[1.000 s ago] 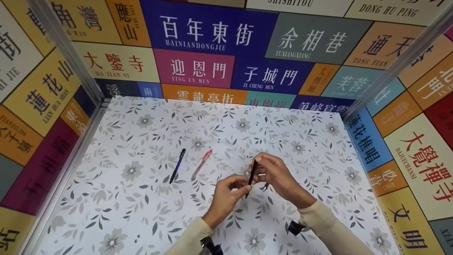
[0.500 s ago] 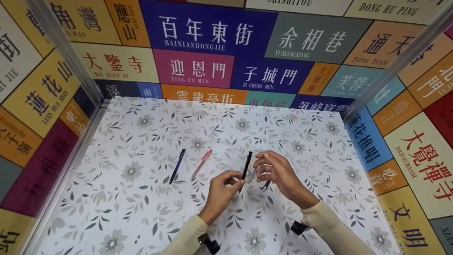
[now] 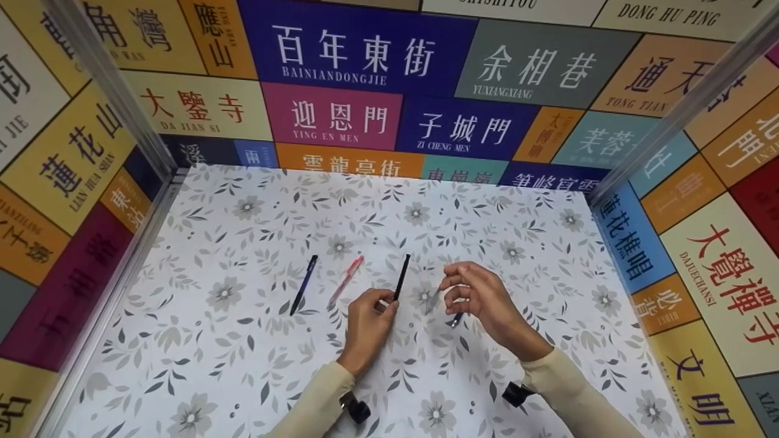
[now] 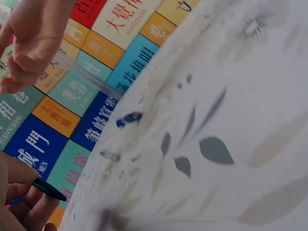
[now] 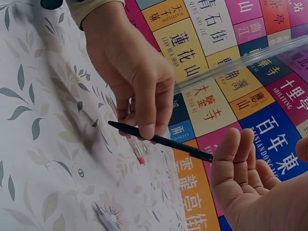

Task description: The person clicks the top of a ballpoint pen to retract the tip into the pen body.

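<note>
My left hand point(image 3: 370, 331) pinches a slim black pen point(image 3: 402, 277) between thumb and fingers, its upper end slanting away from me. In the right wrist view the black pen point(image 5: 180, 147) crosses in front of the left fingers, and its far end overlaps the right fingertips. To the right, my right hand point(image 3: 481, 301) hovers with loosely bent fingers and nothing in them. Under it lies a blue pen point(image 3: 456, 320), mostly covered in the head view. A clear pen point(image 5: 106, 217) lies on the tabletop close by.
Left of the hands, a dark blue pen point(image 3: 304, 285) and a pink-red pen point(image 3: 347, 280) lie slanted on the white leaf-patterned tabletop point(image 3: 292, 377). Panels with large characters point(image 3: 341, 115) wall in the back and both sides.
My left hand has carried the black pen left, away from the right hand. The right hand has let go of the pen and loosened its fingers.
</note>
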Tool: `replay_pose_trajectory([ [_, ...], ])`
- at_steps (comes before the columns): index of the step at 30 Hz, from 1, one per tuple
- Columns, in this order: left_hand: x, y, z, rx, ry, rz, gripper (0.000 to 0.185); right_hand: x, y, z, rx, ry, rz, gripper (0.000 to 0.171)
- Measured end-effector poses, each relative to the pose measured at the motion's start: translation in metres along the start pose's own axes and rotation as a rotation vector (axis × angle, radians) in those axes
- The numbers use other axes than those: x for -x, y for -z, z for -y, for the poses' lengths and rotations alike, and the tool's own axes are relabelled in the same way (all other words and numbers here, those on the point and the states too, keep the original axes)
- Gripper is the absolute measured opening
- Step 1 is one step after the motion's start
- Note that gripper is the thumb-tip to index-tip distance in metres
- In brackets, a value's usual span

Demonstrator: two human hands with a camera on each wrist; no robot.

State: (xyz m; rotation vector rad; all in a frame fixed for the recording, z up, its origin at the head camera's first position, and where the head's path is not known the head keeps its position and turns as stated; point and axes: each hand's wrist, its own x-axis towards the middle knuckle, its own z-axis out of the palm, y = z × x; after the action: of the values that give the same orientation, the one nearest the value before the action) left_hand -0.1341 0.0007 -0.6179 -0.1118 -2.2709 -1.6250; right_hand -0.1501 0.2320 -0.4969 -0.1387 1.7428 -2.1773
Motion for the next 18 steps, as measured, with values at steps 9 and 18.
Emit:
replay_pose_trajectory([
  [9, -0.007, -0.004, 0.028, -0.206, -0.22, -0.074, 0.016, 0.003, 0.004, -0.004, 0.009, -0.006, -0.022, 0.029],
  [18, -0.011, 0.001, 0.036, -0.485, -0.29, -0.088, 0.01, 0.004, 0.01, -0.006, 0.028, -0.015, -0.016, 0.03],
])
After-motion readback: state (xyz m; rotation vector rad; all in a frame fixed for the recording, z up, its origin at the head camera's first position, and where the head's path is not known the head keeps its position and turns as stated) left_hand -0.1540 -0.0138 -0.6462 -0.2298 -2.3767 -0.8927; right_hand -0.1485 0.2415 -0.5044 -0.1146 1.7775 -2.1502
